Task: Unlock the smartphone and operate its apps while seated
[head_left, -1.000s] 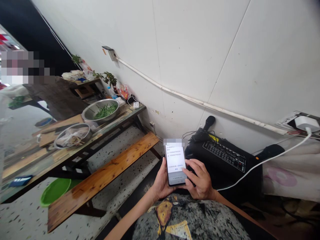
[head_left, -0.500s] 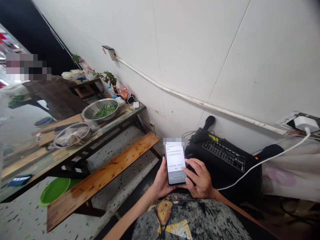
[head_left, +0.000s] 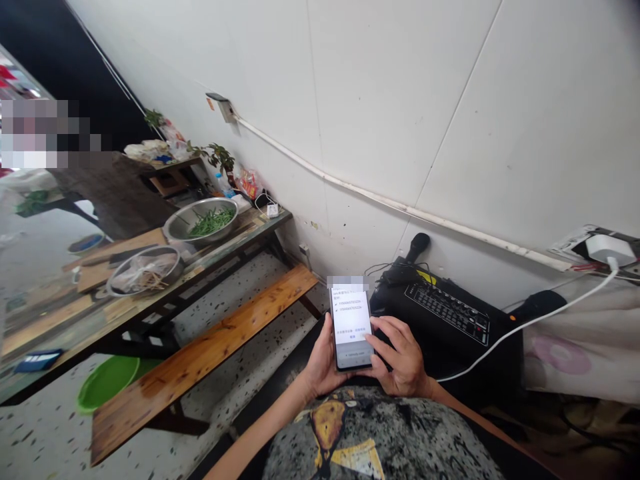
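A smartphone (head_left: 353,327) with a lit screen is held upright in front of my torso. My left hand (head_left: 323,360) is closed around its left side and lower back, thumb along the edge. My right hand (head_left: 400,357) is at the right edge of the phone with its fingers apart. One fingertip of that hand is over the lower right of the screen, and the others lie beside the edge. A white cable (head_left: 505,337) runs from a wall charger (head_left: 610,248) down behind my right hand; its far end is hidden.
A black speaker box with a control panel (head_left: 450,310) stands at right, with two microphones (head_left: 417,247) on it. To the left are a wooden bench (head_left: 210,360), a green tub (head_left: 107,383), and a table carrying a metal bowl of green beans (head_left: 210,220). A person (head_left: 110,190) is behind the table.
The view has shifted very slightly. Both hands and the phone keep the same position, and the fingertip stays over the screen. The person at far left has moved slightly.
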{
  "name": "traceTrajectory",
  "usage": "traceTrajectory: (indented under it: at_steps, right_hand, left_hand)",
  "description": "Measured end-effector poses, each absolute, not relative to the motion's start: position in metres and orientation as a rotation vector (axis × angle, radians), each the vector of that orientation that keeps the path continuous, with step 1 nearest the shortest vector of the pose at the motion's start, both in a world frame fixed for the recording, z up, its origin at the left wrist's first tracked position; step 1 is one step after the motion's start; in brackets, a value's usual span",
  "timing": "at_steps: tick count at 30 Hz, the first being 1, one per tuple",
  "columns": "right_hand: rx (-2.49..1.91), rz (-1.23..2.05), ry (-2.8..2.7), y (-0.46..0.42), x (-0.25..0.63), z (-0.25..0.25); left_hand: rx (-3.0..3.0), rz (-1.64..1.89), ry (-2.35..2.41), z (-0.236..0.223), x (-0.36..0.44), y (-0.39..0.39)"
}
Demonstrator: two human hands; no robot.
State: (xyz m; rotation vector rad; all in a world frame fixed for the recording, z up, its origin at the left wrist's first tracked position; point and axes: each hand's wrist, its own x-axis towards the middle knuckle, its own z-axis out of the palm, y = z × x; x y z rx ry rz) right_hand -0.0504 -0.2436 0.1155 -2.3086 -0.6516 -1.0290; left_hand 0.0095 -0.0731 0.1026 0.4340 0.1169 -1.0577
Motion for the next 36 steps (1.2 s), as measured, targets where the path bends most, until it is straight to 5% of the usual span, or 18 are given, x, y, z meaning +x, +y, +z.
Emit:
traceTrajectory:
  at_steps: [36]
  right_hand:
    - [-2.326, -1.040, -0.615, -0.2410, -0.0524, 0.1142]
  left_hand:
    - [0.418, -1.059, 0.123, 0.0976, 0.0092, -0.0726]
